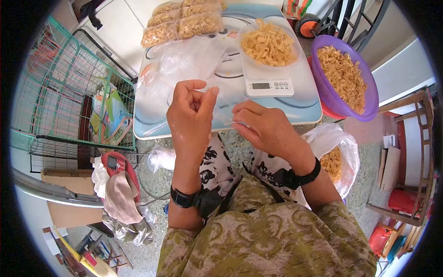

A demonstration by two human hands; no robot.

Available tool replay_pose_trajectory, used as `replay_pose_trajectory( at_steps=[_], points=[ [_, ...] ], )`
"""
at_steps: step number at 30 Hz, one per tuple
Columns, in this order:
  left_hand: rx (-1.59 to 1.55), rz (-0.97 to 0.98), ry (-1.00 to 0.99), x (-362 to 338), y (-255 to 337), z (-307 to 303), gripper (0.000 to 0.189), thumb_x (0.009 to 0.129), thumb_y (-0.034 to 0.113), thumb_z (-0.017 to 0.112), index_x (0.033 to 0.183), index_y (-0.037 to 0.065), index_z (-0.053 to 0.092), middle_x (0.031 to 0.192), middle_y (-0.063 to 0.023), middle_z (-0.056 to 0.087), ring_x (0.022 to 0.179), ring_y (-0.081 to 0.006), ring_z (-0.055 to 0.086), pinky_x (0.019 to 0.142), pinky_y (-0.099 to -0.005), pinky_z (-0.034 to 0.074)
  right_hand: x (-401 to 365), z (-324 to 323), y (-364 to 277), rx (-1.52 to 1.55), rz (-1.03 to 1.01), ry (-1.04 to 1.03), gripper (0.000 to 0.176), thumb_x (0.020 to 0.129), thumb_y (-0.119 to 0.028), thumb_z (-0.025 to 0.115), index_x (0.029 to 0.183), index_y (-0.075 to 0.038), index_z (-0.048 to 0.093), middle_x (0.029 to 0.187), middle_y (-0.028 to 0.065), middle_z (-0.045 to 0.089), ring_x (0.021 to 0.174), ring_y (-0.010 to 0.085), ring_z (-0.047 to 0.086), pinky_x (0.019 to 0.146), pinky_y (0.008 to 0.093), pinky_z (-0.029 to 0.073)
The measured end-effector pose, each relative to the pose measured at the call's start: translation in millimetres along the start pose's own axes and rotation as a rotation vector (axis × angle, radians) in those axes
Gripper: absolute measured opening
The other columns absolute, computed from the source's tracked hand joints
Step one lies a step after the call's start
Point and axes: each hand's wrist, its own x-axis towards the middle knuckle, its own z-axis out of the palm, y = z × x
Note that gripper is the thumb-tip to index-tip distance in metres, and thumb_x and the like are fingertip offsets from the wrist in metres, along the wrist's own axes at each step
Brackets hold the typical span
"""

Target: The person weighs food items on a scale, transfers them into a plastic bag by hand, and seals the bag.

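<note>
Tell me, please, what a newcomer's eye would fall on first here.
Most likely the purple basin to the right of the table, full of golden strips. Next might come the white scale on the table's right side, bearing a smaller heap of similar strips. The left hand and right hand stand out in the middle, near clear plastic bags.

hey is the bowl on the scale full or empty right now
Full: yellow strips lie heaped in the bowl, hiding its bottom, with some overlapping its far rim.
</note>
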Motion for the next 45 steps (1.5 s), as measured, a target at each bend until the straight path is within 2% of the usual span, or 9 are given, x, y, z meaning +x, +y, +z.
replay_pose_trajectory(
  at_steps=[2, 9, 11, 17, 24, 30, 34, 39, 45],
  points=[
    [-0.074, 0.013, -0.016, 4.4, -10.8, 3.4, 0.014, 0.092, 0.014, 0.068, 0.093, 0.003, 0.060, 0.070, 0.0015, 0.058, 0.053, -0.0029, 0.048, 0.045, -0.0182, 0.037, -1.0, -2.2, -1.2, 0.192, 0.069, 0.085, 0.015, 0.085, -0.006, 0.068, 0.099, -0.007, 0.061, 0.111, 0.0052, 0.065, 0.069, 0.0216, 0.064, 0.057, 0.0309, 0.050],
    [-0.045, 0.056, 0.006, 21.4, -35.9, 15.3, 0.014, 0.093, 0.016, 0.067, 0.094, 0.005, 0.059, 0.066, 0.0025, 0.056, 0.050, -0.0025, 0.045, 0.044, -0.0182, 0.034, -5.5, -29.6, -1.0, 0.287, 0.109, 0.362, 0.021, 0.085, -0.004, 0.067, 0.106, -0.008, 0.064, 0.108, 0.0055, 0.067, 0.059, 0.0117, 0.058, 0.051, 0.0251, 0.046],
    [-0.007, 0.076, 0.034, 21.9, -31.0, 14.6, 0.015, 0.093, 0.017, 0.067, 0.094, 0.005, 0.059, 0.064, 0.0029, 0.055, 0.050, -0.0025, 0.044, 0.044, -0.0184, 0.034, -9.4, -41.4, 8.7, 0.260, 0.276, 0.443, 0.019, 0.085, -0.005, 0.069, 0.104, -0.007, 0.066, 0.097, 0.0066, 0.067, 0.059, 0.0093, 0.057, 0.051, 0.0239, 0.044],
    [0.094, 0.077, 0.061, 27.0, -22.5, 19.7, 0.022, 0.094, 0.023, 0.067, 0.094, 0.003, 0.057, 0.064, 0.0022, 0.056, 0.052, -0.0026, 0.043, 0.047, -0.0196, 0.034, -0.5, -83.5, 50.2, -0.033, 0.305, 0.501, 0.021, 0.085, -0.009, 0.071, 0.105, -0.005, 0.066, 0.093, 0.0069, 0.066, 0.064, 0.0129, 0.059, 0.054, 0.0259, 0.046],
    [0.131, 0.046, 0.011, 31.3, -26.4, 26.9, 0.024, 0.095, 0.025, 0.066, 0.094, 0.002, 0.057, 0.068, 0.0002, 0.060, 0.060, -0.0034, 0.049, 0.055, -0.0201, 0.038, 31.8, -108.5, 68.4, -0.156, 0.252, 0.273, 0.041, 0.085, -0.017, 0.071, 0.123, -0.006, 0.058, 0.124, 0.0129, 0.058, 0.088, 0.0267, 0.063, 0.078, 0.0354, 0.052],
    [0.113, 0.010, 0.002, 35.9, -30.6, 29.1, 0.024, 0.095, 0.025, 0.066, 0.094, 0.003, 0.058, 0.071, -0.0003, 0.062, 0.061, -0.0030, 0.049, 0.055, -0.0197, 0.039, 61.6, -112.2, 92.0, -0.226, -0.007, 0.110, 0.045, 0.086, -0.020, 0.069, 0.127, -0.008, 0.057, 0.125, 0.0140, 0.057, 0.105, 0.0348, 0.061, 0.089, 0.0419, 0.050],
    [0.113, 0.010, -0.003, 36.7, -27.6, 31.5, 0.023, 0.095, 0.025, 0.067, 0.094, 0.003, 0.059, 0.071, 0.0006, 0.061, 0.061, -0.0025, 0.048, 0.054, -0.0193, 0.038, 81.1, -113.5, 93.2, -0.382, 0.047, -0.011, 0.050, 0.085, -0.023, 0.069, 0.132, -0.012, 0.055, 0.131, 0.0087, 0.056, 0.104, 0.0270, 0.062, 0.085, 0.0337, 0.051],
    [0.083, -0.013, -0.019, 38.6, -31.5, 33.6, 0.022, 0.095, 0.024, 0.066, 0.093, 0.003, 0.059, 0.070, 0.0024, 0.059, 0.061, -0.0021, 0.047, 0.054, -0.0189, 0.037, 96.9, -100.3, 92.5, -0.443, 0.194, -0.199, 0.051, 0.086, -0.035, 0.067, 0.130, -0.011, 0.057, 0.123, 0.0120, 0.058, 0.103, 0.0326, 0.062, 0.085, 0.0408, 0.051],
    [0.080, 0.020, -0.005, 41.5, -43.4, 34.1, 0.023, 0.094, 0.025, 0.066, 0.092, 0.003, 0.059, 0.062, -0.0021, 0.060, 0.054, -0.0066, 0.050, 0.052, -0.0243, 0.041, 95.7, -87.4, 105.0, -0.404, 0.145, -0.168, 0.037, 0.086, -0.027, 0.064, 0.119, -0.010, 0.061, 0.111, 0.0135, 0.059, 0.093, 0.0356, 0.063, 0.080, 0.0441, 0.051]
  ],
)
